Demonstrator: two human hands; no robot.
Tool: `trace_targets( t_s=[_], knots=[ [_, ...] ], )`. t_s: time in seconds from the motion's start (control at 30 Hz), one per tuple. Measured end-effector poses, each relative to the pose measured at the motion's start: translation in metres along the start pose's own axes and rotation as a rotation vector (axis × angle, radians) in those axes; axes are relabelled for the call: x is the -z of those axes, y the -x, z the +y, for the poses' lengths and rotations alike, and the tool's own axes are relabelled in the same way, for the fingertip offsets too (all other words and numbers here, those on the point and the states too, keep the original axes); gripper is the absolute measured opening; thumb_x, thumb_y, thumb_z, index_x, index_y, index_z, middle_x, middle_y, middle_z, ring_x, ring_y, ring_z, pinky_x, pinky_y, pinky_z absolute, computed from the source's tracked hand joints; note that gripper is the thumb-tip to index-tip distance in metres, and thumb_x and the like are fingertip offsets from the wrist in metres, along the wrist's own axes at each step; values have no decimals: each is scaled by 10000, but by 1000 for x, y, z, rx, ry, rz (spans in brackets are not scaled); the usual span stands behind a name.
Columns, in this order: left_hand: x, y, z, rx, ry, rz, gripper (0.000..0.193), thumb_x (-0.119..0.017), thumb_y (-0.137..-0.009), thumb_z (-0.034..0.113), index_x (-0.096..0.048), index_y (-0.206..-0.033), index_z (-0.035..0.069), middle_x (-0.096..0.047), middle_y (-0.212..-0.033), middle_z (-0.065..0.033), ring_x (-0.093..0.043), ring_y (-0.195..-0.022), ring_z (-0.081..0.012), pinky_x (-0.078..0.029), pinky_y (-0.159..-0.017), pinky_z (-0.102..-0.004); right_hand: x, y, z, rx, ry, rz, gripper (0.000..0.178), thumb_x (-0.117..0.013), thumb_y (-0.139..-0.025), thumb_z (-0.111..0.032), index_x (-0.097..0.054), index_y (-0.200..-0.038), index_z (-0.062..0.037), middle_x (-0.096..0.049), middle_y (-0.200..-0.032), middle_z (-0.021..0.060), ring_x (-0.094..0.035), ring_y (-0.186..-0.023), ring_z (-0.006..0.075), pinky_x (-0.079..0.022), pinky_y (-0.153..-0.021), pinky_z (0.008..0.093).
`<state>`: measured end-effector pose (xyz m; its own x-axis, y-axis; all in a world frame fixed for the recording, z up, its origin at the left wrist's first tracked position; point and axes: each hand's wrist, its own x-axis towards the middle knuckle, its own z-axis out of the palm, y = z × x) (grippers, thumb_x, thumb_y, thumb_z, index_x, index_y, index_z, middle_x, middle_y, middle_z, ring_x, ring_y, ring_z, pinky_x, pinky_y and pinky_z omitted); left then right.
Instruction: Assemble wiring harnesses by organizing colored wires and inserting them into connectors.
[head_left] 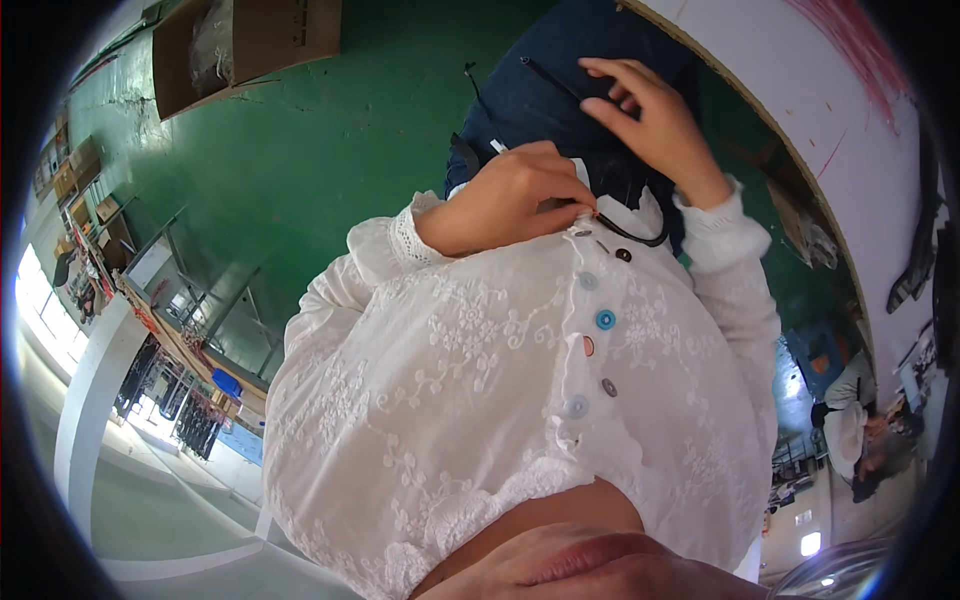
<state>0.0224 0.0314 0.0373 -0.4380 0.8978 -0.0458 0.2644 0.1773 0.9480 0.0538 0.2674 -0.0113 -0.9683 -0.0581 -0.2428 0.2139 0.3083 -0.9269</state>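
Note:
My left hand (520, 195) is closed in front of my lower chest, its thumb and forefinger pinched on a black cable (640, 240). From the fingertips the cable curves away to the right across my white blouse. A small white piece (498, 146) sticks out behind the knuckles; what it belongs to is hidden. My right hand (645, 115) is raised over my dark blue lap, forefinger and thumb apart. A straight black cable end (548, 77) reaches its thumb tip and disappears behind it. Whether both cable parts join is hidden. A thin black cord (477, 85) lies left of my lap.
A white tabletop (800, 90) with pink strands (850, 40) runs along my right. An open cardboard box (270, 40) stands on the green floor (330, 150) at the far left. At the lower right are another person (855, 430) and a blue stool (820, 365).

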Motion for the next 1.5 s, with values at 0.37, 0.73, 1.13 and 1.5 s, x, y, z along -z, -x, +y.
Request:
trace_targets(
  t_s=[0.37, 0.73, 1.13, 1.5],
  knots=[
    [19, 17, -7, 386, 308, 514, 239, -796, -883, 81, -765, -1115, 29, -737, -978, -99, -716, -913, -168, -568, -804, -283, -20, 13, -18, 421, 269, 214, 188, -745, -891, -51, -737, -1078, -53, -725, -1002, 93, -674, -921, 282, -533, -797, 355],
    [38, -3, 16, 81, -130, 533, 177, -797, -854, 2, -780, -1030, 10, -759, -885, -87, -727, -739, -160, -566, -652, -249, -12, 24, -24, 462, 440, 263, 223, -769, -853, -29, -749, -1070, -75, -716, -996, 69, -659, -907, 265, -533, -787, 347],
    [28, -10, 7, 19, -451, 696, 144, -797, -782, -30, -734, -894, 36, -696, -772, -40, -720, -664, -132, -560, -573, -226, -16, 23, -30, 436, 389, 289, 202, -758, -878, -35, -739, -1077, -62, -701, -974, 82, -653, -858, 264, -529, -758, 336],
    [28, -9, -1, 76, -504, 618, 164, -774, -813, 8, -648, -910, 48, -636, -814, -21, -650, -594, -112, -532, -549, -233, -23, 33, -38, 233, 212, 250, 161, -712, -948, -54, -713, -1107, -27, -670, -1000, 79, -630, -772, 166, -494, -665, 263]
  ],
)
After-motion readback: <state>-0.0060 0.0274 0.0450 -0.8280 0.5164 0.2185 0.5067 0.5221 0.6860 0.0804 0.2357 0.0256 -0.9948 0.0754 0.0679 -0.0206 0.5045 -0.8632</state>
